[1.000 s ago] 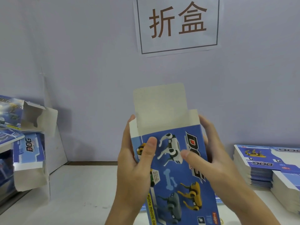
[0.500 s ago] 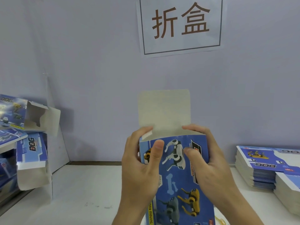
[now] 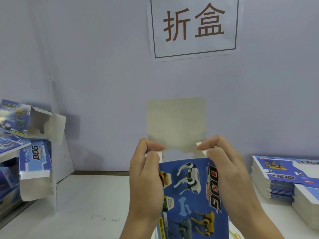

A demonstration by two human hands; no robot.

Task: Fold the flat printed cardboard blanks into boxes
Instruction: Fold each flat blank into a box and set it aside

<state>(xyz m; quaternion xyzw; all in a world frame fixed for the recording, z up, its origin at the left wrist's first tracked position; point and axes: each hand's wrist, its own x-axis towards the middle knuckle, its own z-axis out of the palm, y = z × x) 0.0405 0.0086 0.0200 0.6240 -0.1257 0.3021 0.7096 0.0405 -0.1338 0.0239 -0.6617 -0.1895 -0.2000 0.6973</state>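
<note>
Holding a blue printed box (image 3: 193, 195) upright over the white table (image 3: 86, 204), both hands work at its open top end. Left hand (image 3: 146, 183) wraps the box's left edge; its thumb and forefinger pinch a small white side flap (image 3: 159, 155) at the top left corner. Right hand (image 3: 229, 178) wraps the right edge and pinches the matching side flap (image 3: 202, 150) at the top right corner. Both flaps lean inward over the opening. Fingers curled tight on both hands, neither spread.

Large top flap (image 3: 176, 123), plain grey-brown inside face toward the camera, stands straight up behind the fingers, not yet folded down. Front panel shows robot dogs, a pale bone, "DOG" lettering running down the right side. Bottom end of the box runs out of view, so its state cannot be told.

Stack of flat blanks (image 3: 276, 180) sits at the right on the table, well apart from the hands, printed side up; a second pile seems to overlap its near corner, though the edge of view cuts it off.

Folded boxes (image 3: 34, 163) lie piled at the left, some with end flaps open. Paper sign (image 3: 193, 26) with two brown characters hangs on the pale wall (image 3: 103, 66) above.
</note>
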